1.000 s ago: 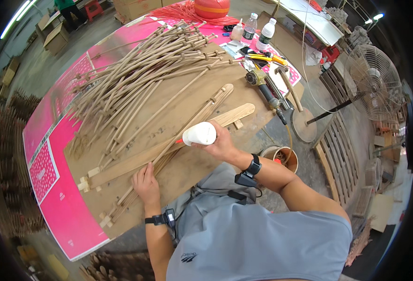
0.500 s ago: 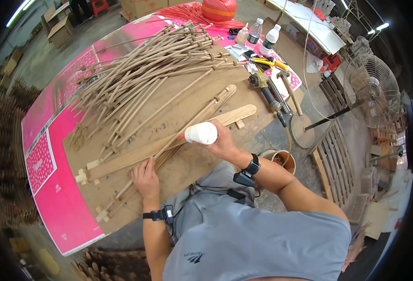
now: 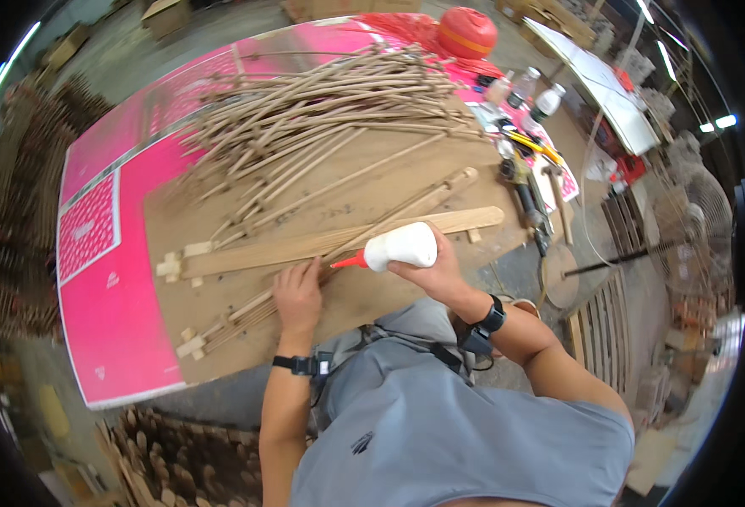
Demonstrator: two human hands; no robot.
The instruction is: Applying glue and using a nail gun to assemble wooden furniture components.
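In my right hand (image 3: 437,270) is a white squeeze bottle (image 3: 399,247), held tilted on its side. Its red nozzle (image 3: 351,261) points left and down, close to the fingertips of my left hand (image 3: 297,291). Those fingers are closed on a thin wooden rod (image 3: 241,316), which lies with other narrow wooden strips across the brown board (image 3: 347,317). Just beyond, a broad flat wooden slat (image 3: 263,256) rests on small wood blocks, with a cross-shaped block at its left end. The rod's stretch under the nozzle is partly hidden by my fingers.
A pile of long wooden rods (image 3: 330,106) covers the table's far side. Water bottles (image 3: 546,103), a power tool (image 3: 524,201) and a hammer (image 3: 560,203) lie at the right. Behind sits a red ball of twine (image 3: 467,34). A fan (image 3: 689,190) stands beyond the table.
My right hand has tipped the bottle onto its side, bringing the red nozzle into plain view near my left fingertips. The whole view has shifted, and my left hand stays at the rods.
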